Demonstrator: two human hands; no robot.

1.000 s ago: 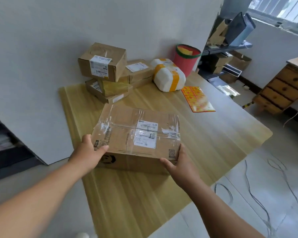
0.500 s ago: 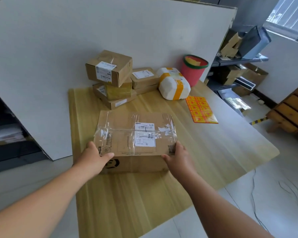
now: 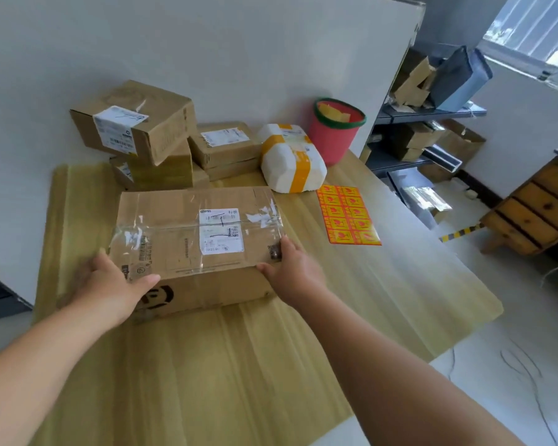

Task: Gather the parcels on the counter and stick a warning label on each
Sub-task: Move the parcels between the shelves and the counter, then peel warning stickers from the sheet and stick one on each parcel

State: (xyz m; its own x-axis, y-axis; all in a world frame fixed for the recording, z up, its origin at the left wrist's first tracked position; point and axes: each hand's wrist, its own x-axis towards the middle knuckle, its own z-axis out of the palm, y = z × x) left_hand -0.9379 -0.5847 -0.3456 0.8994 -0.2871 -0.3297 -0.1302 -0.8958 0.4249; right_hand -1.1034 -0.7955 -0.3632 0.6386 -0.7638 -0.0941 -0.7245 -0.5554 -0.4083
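A large taped cardboard parcel with a white shipping label rests on the wooden counter. My left hand grips its near left corner and my right hand presses its near right corner. Behind it, a stack of smaller brown boxes stands against the wall, beside a flat box and a white parcel with yellow tape. A sheet of red and yellow warning labels lies flat to the right of the large parcel.
A red bucket with a green rim stands at the counter's back right corner. A metal shelf with boxes and a wooden drawer chest stand to the right. Cables lie on the floor.
The large parcel has slid away from me toward the stack at the back, with both hands still on its near corners. The view has tilted up a little.
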